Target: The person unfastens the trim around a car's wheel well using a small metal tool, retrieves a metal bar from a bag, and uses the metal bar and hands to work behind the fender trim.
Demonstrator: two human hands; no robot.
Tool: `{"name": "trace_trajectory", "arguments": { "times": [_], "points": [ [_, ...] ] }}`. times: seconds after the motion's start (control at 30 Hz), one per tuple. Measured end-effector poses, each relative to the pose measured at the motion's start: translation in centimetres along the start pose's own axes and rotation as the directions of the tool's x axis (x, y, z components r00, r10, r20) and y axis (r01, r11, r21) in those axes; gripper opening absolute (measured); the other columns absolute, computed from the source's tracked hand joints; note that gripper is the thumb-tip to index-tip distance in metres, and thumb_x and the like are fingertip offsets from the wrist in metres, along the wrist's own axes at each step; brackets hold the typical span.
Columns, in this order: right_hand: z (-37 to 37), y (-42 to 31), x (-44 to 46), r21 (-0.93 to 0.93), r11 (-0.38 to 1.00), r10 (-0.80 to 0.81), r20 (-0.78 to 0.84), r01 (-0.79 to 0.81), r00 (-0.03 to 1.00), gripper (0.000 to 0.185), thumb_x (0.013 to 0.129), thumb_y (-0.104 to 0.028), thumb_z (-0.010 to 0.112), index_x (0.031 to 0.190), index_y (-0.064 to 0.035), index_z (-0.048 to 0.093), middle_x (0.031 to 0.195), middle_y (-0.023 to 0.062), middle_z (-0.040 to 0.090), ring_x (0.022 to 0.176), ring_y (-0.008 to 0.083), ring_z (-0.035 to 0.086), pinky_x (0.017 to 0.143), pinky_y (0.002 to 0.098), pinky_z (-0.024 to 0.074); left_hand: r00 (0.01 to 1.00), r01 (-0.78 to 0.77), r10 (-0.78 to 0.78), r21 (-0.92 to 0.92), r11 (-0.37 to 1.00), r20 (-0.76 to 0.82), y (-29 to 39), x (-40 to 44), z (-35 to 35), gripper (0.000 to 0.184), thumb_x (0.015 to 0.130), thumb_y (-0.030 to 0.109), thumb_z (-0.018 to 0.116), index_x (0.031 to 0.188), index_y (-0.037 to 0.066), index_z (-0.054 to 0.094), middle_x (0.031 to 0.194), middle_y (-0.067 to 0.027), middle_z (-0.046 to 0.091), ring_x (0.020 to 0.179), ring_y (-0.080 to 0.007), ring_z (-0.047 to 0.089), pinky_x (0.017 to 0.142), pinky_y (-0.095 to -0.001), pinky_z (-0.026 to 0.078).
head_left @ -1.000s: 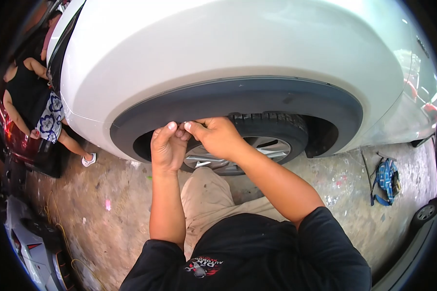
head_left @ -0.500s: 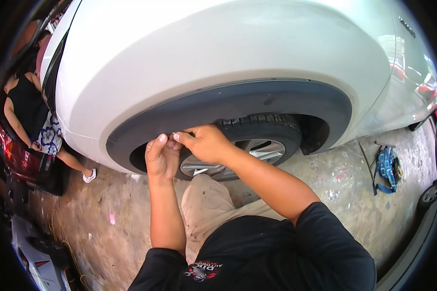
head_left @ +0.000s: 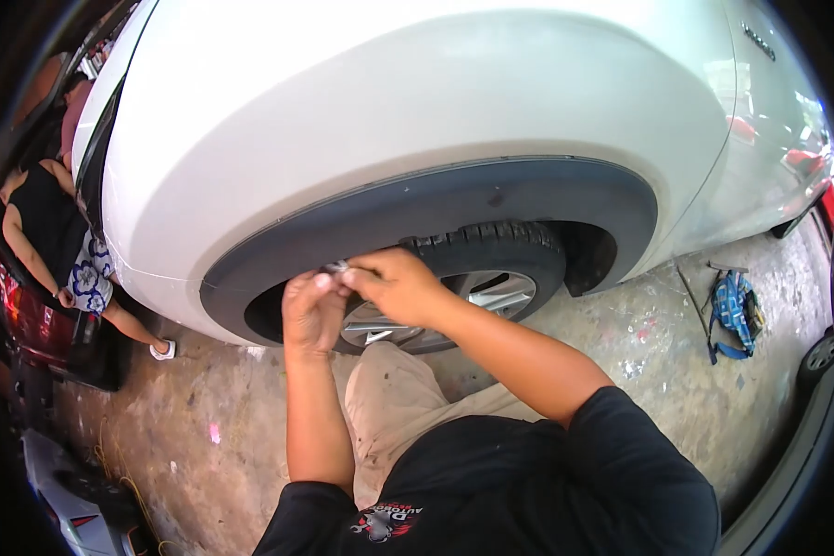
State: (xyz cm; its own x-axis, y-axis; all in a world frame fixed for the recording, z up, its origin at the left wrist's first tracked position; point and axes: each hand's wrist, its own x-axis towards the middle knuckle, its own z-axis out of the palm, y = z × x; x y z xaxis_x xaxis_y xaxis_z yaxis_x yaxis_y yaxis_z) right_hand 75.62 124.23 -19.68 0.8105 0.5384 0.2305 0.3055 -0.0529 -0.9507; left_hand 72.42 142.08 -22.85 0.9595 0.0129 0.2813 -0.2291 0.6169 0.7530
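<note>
1. I observe the left hand [head_left: 311, 313] and right hand [head_left: 397, 285] pinched narrow together on a small part [head_left: 339, 266], blurred.
2. Dark arch trim [head_left: 537, 190] lines the white fender [head_left: 417, 93] beyond both hands; I cannot tell what remains.
3. Stained floor [head_left: 250, 454] lies below; blue bag [head_left: 734, 315] lies right of the right hand.

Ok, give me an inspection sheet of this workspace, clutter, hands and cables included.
Surface: stained concrete floor, with a pink spot.
Job's things: white car; dark wheel-arch trim; tyre; small item, too small to identify.
Clutter: blue bag on the floor, at picture right.
Hands: left hand and right hand pinch the small item near the trim's lower edge.
Cables: thin yellow cord on the floor, lower left.
Surroundings: dark red car and person in black, left; grey car, lower left.
</note>
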Motion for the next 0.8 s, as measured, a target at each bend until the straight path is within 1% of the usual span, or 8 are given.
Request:
{"name": "trace_trajectory", "arguments": {
  "times": [0.07, 0.17, 0.23, 0.37, 0.47, 0.6, 0.7, 0.8],
  "points": [
    [-1.5, 0.3, -1.8, 0.026, 0.996, 0.089, -0.021, -0.088, 0.996, 0.026, 0.101, -0.024, 0.062, 0.103, -0.0013, 0.074, 0.08, 0.0077, 0.069, 0.071, 0.0146, 0.06, 0.068, 0.0318, 0.0482, 0.997, 0.064, -0.065, 0.006, 0.998, 0.043, -1.0, 0.2, 1.4, 0.028, 0.084, 0.008, 0.073, 0.111, 0.002, 0.071, 0.101, -0.007, 0.069, 0.094, -0.0193, 0.063, 0.082, -0.0321, 0.047],
    [-4.4, 1.0, -4.5, 0.398, 0.916, 0.113, -0.12, -0.056, 0.986, 0.026, 0.104, -0.022, 0.06, 0.108, 0.0009, 0.073, 0.071, -0.0033, 0.051, 0.059, 0.0037, 0.038, 0.052, 0.0201, 0.0296, 0.984, 0.103, -0.106, 0.029, 0.994, 0.144, -3.0, 1.7, 4.8, 0.035, 0.08, 0.001, 0.071, 0.115, 0.006, 0.071, 0.107, -0.0074, 0.068, 0.093, -0.0184, 0.06, 0.084, -0.0336, 0.046],
    [-6.7, 1.3, -6.4, 0.41, 0.91, 0.148, -0.169, -0.067, 0.974, 0.024, 0.104, -0.02, 0.06, 0.109, 0.0009, 0.072, 0.071, -0.0026, 0.052, 0.057, 0.0037, 0.038, 0.051, 0.0202, 0.0295, 0.948, 0.147, -0.113, -0.093, 0.985, 0.298, -4.3, 2.5, 6.3, 0.04, 0.079, -0.002, 0.071, 0.117, 0.01, 0.071, 0.111, -0.0058, 0.066, 0.09, -0.0165, 0.055, 0.084, -0.0348, 0.044],
    [-10.8, 2.0, -10.9, 0.359, 0.928, 0.201, -0.258, -0.099, 0.945, 0.023, 0.104, -0.019, 0.06, 0.107, 0.0004, 0.072, 0.071, -0.0022, 0.053, 0.057, 0.0041, 0.039, 0.051, 0.0203, 0.0295, 0.927, 0.208, -0.13, -0.194, 0.959, 0.352, -5.3, 3.3, 8.9, 0.042, 0.077, -0.006, 0.07, 0.115, 0.012, 0.07, 0.108, -0.0038, 0.064, 0.087, -0.0158, 0.051, 0.081, -0.0354, 0.041],
    [-13.4, 3.9, -14.3, 0.36, 0.922, 0.271, -0.34, -0.142, 0.901, 0.022, 0.104, -0.018, 0.061, 0.108, -0.0003, 0.073, 0.071, -0.0035, 0.053, 0.057, 0.0039, 0.04, 0.051, 0.0204, 0.0295, 0.94, 0.217, -0.141, -0.224, 0.95, 0.311, -5.6, 3.3, 8.2, 0.043, 0.077, -0.006, 0.069, 0.115, 0.012, 0.07, 0.108, -0.0051, 0.063, 0.087, -0.0159, 0.051, 0.081, -0.0353, 0.041],
    [-15.6, 6.7, -19.7, 0.371, 0.901, 0.38, -0.431, -0.223, 0.819, 0.019, 0.103, -0.017, 0.062, 0.105, -0.001, 0.073, 0.07, -0.0033, 0.054, 0.055, 0.0038, 0.04, 0.05, 0.0208, 0.0295, 0.954, 0.192, -0.112, -0.276, 0.942, 0.28, -5.0, 2.7, 7.2, 0.032, 0.076, -0.002, 0.066, 0.103, 0.012, 0.073, 0.105, -0.0049, 0.061, 0.088, -0.0163, 0.05, 0.079, -0.0335, 0.04],
    [-16.5, 9.3, -23.1, 0.344, 0.86, 0.506, -0.475, -0.378, 0.72, 0.019, 0.103, -0.016, 0.061, 0.103, -0.0009, 0.072, 0.07, -0.0026, 0.055, 0.053, 0.0042, 0.04, 0.048, 0.0219, 0.0291, 0.944, 0.196, -0.093, -0.31, 0.93, 0.317, -4.7, 3.2, 7.4, 0.034, 0.076, 0.0, 0.066, 0.108, 0.01, 0.071, 0.101, -0.0054, 0.061, 0.086, -0.0163, 0.049, 0.078, -0.0331, 0.041],
    [-17.0, 12.6, -26.4, 0.315, 0.807, 0.589, -0.493, -0.5, 0.64, 0.019, 0.103, -0.017, 0.061, 0.104, -0.0019, 0.073, 0.071, -0.0027, 0.056, 0.054, 0.0048, 0.042, 0.049, 0.0225, 0.0308, 0.912, 0.331, -0.187, -0.386, 0.861, 0.365, -5.4, 4.8, 6.5, 0.037, 0.076, 0.001, 0.065, 0.112, 0.007, 0.068, 0.097, -0.0052, 0.06, 0.084, -0.0158, 0.048, 0.076, -0.0325, 0.04]
  ]
}}
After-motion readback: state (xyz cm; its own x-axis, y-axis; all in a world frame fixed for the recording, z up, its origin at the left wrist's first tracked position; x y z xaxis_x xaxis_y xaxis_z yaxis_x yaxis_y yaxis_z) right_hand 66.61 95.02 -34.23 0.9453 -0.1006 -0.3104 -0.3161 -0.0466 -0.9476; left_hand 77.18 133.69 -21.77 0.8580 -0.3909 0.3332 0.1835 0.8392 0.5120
